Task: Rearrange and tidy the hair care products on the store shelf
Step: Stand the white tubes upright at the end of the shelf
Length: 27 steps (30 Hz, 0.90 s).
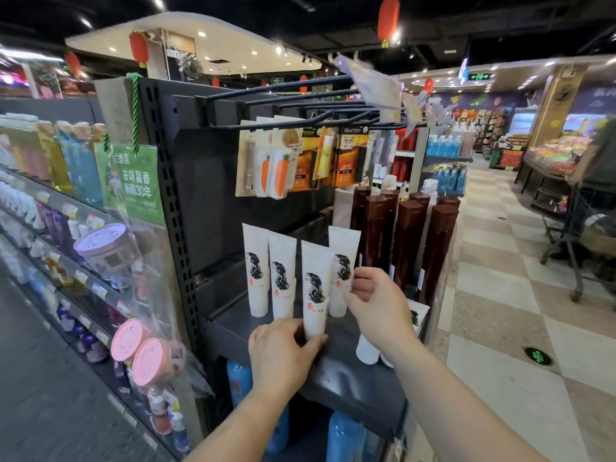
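1. Steadying the third white tube [315,288] at its base, my left hand [283,353] has thumb and fingers curled round the bottom end, so the tube stays upright on the shelf [350,371].
2. My right hand [373,301] reaches to the fourth tube [343,261]; the fingertips pinch its lower side, I judge to square it with the row.
3. Four tubes stand on their caps, print facing out, which suits a shopper reading labels. The two left ones [255,268] look aligned already.
4. More white tubes [366,348] lie at the shelf's right edge, under my right forearm, probably awaiting standing up.
5. Tall brown bottles [406,235] stand just behind and right; knocking them is the risk.
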### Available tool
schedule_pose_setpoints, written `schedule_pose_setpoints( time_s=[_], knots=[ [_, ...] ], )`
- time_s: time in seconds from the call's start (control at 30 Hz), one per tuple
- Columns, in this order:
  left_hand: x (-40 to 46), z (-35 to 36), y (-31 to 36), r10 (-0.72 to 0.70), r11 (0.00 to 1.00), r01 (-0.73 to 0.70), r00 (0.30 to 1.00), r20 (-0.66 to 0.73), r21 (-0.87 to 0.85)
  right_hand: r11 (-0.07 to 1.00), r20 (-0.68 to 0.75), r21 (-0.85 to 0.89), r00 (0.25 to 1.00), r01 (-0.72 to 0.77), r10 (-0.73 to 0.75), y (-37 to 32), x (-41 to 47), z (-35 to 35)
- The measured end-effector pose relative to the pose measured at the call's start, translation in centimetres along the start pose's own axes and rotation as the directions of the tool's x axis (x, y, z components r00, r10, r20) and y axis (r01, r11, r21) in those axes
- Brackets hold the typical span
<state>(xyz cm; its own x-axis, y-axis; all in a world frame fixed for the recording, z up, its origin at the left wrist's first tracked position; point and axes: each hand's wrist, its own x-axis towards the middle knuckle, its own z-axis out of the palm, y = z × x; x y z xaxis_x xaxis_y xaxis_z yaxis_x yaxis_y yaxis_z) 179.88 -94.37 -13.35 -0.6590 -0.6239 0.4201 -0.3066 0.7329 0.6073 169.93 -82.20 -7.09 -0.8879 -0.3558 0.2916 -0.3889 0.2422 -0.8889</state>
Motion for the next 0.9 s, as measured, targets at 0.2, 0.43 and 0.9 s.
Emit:
schedule_pose_setpoints(
  time_s=[0.2, 0.43, 0.9],
  knots=[
    [-0.1, 0.5, -0.2, 0.032, 0.999, -0.032, 0.998, -0.052, -0.015, 0.985, 0.1, -0.163, 0.993, -0.049, 0.066, 1.7, 3.4, -1.5],
    [-0.2, 0.7, -0.3, 0.024, 1.0, -0.023, 0.998, -0.053, 0.009, 0.978, 0.31, -0.211, 0.949, 0.004, 0.063, 1.7, 5.3, 0.1],
    [-0.1, 0.9, -0.9, 0.065, 0.998, -0.065, 0.995, -0.08, 0.0, 0.921, 0.423, -0.357, 0.906, 0.156, 0.01, 1.4, 3.9, -1.0]
  ],
)
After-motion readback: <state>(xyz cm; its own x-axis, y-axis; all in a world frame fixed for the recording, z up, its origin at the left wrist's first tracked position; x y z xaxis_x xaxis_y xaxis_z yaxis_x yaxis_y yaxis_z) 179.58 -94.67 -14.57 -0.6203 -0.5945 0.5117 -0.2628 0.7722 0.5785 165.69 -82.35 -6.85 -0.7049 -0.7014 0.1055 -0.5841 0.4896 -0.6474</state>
